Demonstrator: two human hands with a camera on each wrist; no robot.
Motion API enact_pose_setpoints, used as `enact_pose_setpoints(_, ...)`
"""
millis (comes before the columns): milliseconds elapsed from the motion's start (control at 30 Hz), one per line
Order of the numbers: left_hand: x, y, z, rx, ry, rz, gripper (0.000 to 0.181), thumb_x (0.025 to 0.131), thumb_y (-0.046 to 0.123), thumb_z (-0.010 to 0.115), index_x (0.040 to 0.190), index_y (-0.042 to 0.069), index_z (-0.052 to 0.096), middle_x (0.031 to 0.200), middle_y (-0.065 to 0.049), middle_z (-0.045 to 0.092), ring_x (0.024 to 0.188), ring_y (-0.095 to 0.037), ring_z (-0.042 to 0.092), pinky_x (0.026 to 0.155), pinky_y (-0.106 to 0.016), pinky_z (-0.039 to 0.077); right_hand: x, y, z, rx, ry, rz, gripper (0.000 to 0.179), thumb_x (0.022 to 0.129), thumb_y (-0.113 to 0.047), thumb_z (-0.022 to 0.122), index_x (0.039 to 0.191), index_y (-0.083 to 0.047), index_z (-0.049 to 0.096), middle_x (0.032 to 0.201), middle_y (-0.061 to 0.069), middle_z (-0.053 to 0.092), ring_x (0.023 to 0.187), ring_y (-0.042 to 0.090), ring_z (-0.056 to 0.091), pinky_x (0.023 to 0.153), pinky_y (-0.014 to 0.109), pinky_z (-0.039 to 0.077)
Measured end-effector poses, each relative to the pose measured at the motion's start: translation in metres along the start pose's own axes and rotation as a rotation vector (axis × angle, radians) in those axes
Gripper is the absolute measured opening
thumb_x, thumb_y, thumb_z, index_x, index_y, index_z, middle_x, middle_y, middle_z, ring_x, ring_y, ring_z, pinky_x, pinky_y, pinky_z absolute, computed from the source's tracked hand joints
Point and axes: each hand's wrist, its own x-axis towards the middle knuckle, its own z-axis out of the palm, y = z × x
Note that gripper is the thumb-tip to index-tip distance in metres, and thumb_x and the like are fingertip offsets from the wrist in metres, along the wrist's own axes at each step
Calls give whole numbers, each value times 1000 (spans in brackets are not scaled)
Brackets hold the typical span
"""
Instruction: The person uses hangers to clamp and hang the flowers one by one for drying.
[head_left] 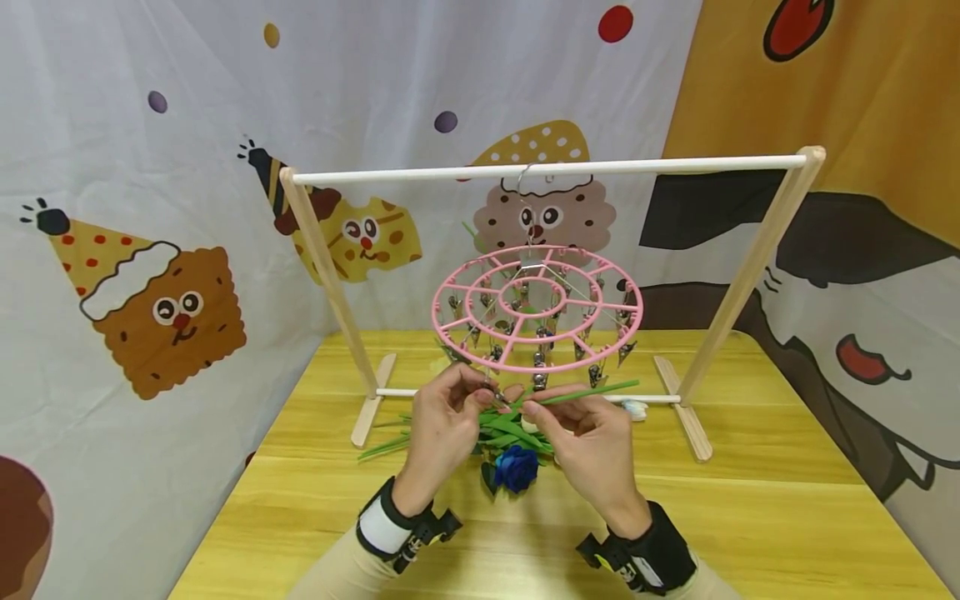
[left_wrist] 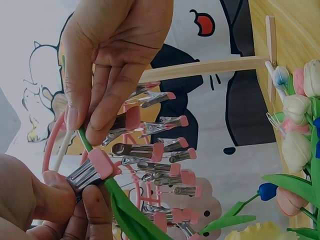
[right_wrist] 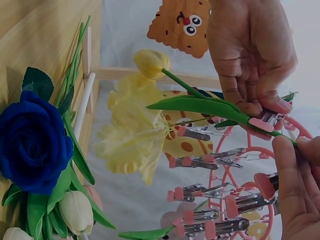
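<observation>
Because one stem is at a clip while plenty of others lie loose, clipping looks partway along, probably nearer the start than the end. Left hand (head_left: 446,417) pinches a metal clip (left_wrist: 92,172); right hand (head_left: 592,433) pinches a green stem (left_wrist: 86,140) running past the clip's pink tip, apparently the yellow tulip's (right_wrist: 151,63). Can't tell whether the clip's jaws bite it. Pink rack (head_left: 640,310) sits at twelve o'clock from the hands, hung off a white rod (head_left: 420,174). Done, as far as visible: a blue bud (left_wrist: 267,191) seems to hang under the rack, and a ruffled yellow flower (right_wrist: 132,130) likewise, exact clips unclear. Several other clips (left_wrist: 187,191) show no stem. Not hung: the pile on the table (head_left: 750,500), with the blue rose (head_left: 516,468) at six o'clock, loose stems (head_left: 386,450) at eight, a pale bloom (head_left: 634,409) at three beside the wooden foot (head_left: 693,433), plus white tulips (left_wrist: 296,150) and pink tulips (left_wrist: 292,201). Pile too tangled to count.
</observation>
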Motion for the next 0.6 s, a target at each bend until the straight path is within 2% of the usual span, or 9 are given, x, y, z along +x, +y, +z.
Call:
enact_pose_setpoints(133,0,0,0,17,-11,1,21,108,-8,72,105,10,82,107,-11,86,90,-21,82,82,-26,68,1,0,1,2,-3,20,24,98,11,87,116,-5,88,103,17,89,88,8,87,71,23,69)
enact_pose_setpoints(367,-1,-1,-1,32,-35,-22,6,112,6,77,114,9,83,112,-11,86,93,-20,80,81,-26,66,0,0,1,15,-11,27,27,98,12,87,119,-4,87,110,19,89,97,7,88,82,26,72)
enact_pose_setpoints(600,-2,-2,-4,2,-55,-58,19,112,16,79,130,10,82,118,-13,84,105,-29,83,90,-29,70,-1,0,0,-1,-22,1,30,100,11,85,125,-4,86,118,22,87,100,5,86,88,28,72)
